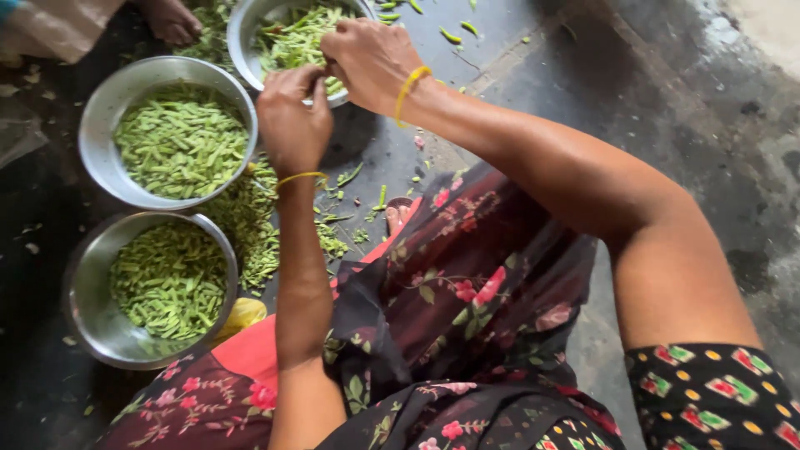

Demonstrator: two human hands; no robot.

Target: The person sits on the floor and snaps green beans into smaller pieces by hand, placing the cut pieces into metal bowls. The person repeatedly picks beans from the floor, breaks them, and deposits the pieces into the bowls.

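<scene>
My left hand (292, 121) and my right hand (369, 60) meet over the near rim of a steel bowl (242, 33) of cut green beans. Both hands pinch a small green bean (321, 79) between their fingertips; most of it is hidden by the fingers. Each wrist carries a yellow thread band. I sit on the floor in a dark floral dress (467, 317).
Two more steel bowls of green bean pieces sit at left, one higher (100, 108) and one lower (83, 308). A loose heap of beans (250, 225) lies on the dark floor between them and my knee. Another person's foot (171, 18) shows at top left.
</scene>
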